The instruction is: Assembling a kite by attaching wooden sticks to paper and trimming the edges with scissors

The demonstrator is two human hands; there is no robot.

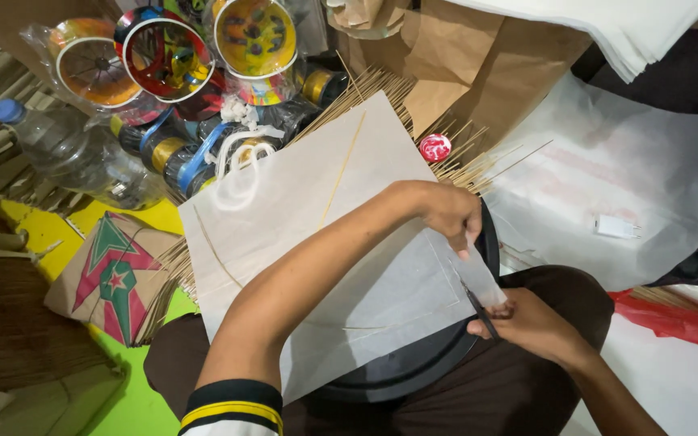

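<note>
A large sheet of pale paper (317, 242), shaped like a kite with thin bamboo ribs (341, 173) glued across it, fills the centre of the frame, resting on a round black tray (414, 367) over the person's lap. Behind it, at the top, lie brown paper bags (462, 73) and a fan of bamboo sticks (462, 165). Upper left holds colourful kite-string reels (163, 52) and a clear plastic bottle (74, 153); a printed kite (115, 274) lies lower left. The left hand (450, 214) reaches across and pinches the paper's right edge, lifting a flap. The right hand (531, 323), lower right, is closed around black scissors (478, 307), blades at that edge. Trimming appears to be under way: the ribs are already fixed, the left edges look straight, and the right-hand margin is not yet finished.
</note>
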